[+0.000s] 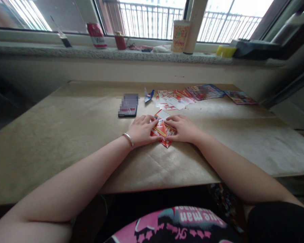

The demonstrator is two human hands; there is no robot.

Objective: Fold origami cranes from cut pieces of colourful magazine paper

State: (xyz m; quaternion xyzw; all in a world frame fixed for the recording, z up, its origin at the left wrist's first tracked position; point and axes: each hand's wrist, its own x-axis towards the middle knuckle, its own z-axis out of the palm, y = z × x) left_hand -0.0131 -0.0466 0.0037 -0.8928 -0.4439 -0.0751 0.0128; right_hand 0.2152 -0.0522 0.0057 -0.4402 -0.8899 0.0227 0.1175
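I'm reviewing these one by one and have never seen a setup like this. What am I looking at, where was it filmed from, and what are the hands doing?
There is no robot here, just a person's two bare hands. The only picture comes from a camera worn on the head, looking forward and down, so the forearms reach in from below.

The left hand, with a bracelet at the wrist, and the right hand rest on either side of a folded red printed sheet, fingers and thumbs touching it. Neither lifts it clear of the table.

Beyond them lie a smartphone, a small blue folded-paper figure, loose red-and-white leaflets and, farther right, more colorful printed sheets. Parts of the picture are pixelated.
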